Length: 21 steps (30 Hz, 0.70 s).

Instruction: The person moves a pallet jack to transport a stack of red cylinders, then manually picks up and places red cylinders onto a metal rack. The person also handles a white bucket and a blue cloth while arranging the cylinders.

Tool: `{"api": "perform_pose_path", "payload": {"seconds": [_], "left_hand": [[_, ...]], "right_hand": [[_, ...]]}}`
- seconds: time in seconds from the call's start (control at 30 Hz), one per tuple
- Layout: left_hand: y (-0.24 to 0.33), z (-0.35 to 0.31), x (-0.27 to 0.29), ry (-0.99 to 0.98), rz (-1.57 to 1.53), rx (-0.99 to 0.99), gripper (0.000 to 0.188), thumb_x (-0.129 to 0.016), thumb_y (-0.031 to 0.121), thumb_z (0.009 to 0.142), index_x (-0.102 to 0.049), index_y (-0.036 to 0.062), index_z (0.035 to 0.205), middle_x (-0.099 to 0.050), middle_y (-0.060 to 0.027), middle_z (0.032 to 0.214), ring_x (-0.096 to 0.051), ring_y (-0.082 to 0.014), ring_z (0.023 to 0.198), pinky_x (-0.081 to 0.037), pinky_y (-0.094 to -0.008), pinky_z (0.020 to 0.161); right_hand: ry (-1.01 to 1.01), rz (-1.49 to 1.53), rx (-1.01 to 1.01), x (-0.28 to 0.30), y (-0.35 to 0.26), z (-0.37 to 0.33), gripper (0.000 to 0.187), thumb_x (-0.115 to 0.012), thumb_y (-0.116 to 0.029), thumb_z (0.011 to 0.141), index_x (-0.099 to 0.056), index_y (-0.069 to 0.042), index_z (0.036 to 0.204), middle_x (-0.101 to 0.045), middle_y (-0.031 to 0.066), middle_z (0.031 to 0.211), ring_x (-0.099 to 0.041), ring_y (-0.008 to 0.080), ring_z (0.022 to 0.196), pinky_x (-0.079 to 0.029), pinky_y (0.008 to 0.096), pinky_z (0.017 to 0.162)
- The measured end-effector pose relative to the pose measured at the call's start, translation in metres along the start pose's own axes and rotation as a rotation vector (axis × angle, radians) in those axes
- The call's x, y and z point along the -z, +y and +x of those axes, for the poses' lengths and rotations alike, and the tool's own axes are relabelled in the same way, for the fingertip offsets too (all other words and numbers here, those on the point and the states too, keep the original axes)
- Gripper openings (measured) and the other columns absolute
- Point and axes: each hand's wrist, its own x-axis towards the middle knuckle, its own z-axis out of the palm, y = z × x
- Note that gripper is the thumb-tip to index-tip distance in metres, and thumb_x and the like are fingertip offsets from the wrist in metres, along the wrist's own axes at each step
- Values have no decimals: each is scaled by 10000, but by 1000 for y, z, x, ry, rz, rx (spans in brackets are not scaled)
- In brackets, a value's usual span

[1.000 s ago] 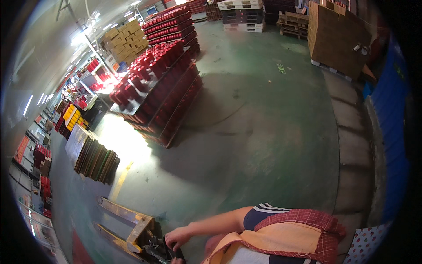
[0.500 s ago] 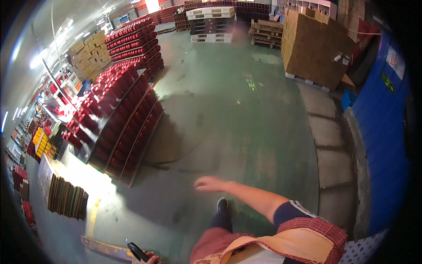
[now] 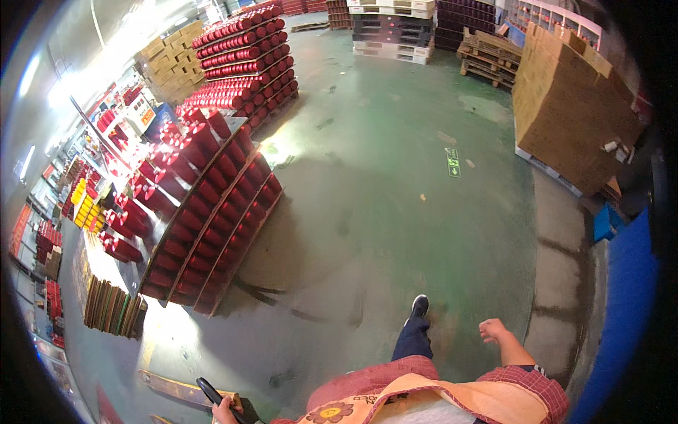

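My left hand is at the bottom edge, closed around a black handle that rises from a yellow pallet jack low on the left. My right hand swings free at my right side with its fingers loosely curled, and it holds nothing. My leg and dark shoe step forward on the green floor. Ahead on the left stand stacked trays of red cylinders.
A second stack of red cylinders stands farther back. Cardboard boxes on a pallet are at the right, with wooden pallets and white pallets behind. Flat board stacks stand at the left. A blue wall runs along the right.
My right hand came off the handle and swung out to my right side. My left hand stays on the handle. The view has moved forward and turned toward the red stacks.
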Motion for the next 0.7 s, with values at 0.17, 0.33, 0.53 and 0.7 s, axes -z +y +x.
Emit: {"api": "perform_pose_path", "payload": {"seconds": [0.17, 0.33, 0.53, 0.7], "left_hand": [[-15, -9, -104, 300, 62, -36, 117, -595, 97, 757, -539, 17, 822, -504, -69, 548, -477, -185, 347, -410, -340, 336], [-26, -31, -211, 422, 212, -1, 118, -633, 40, 704, -530, 8, 749, -495, -62, 554, -472, -176, 370, -405, -304, 353], [-25, -27, -326, 472, 279, 51, 98, -626, 27, 703, -529, 22, 701, -523, -53, 540, -489, -179, 369, -411, -296, 348], [-7, 2, -421, 517, 277, 83, 158, -613, 138, 740, -598, -6, 805, -588, -93, 610, -571, -237, 483, -478, -347, 450]], "right_hand": [[-118, -188, 358, 38, -187, 148, 75, -581, -152, 859, -639, -104, 851, -562, 8, 674, -522, 133, 567, -449, 310, 476], [-299, -131, 489, 43, -428, 209, 216, -601, -240, 922, -636, -106, 1088, -615, -19, 874, -568, 91, 770, -490, 284, 638], [-477, -234, 724, 53, -679, 293, 290, -593, -256, 928, -621, -97, 1169, -642, 7, 1046, -599, 118, 914, -512, 302, 740], [-435, -258, 709, 78, -810, 378, 293, -593, -248, 926, -618, -88, 1170, -638, 7, 1026, -601, 114, 908, -513, 302, 742]]}}
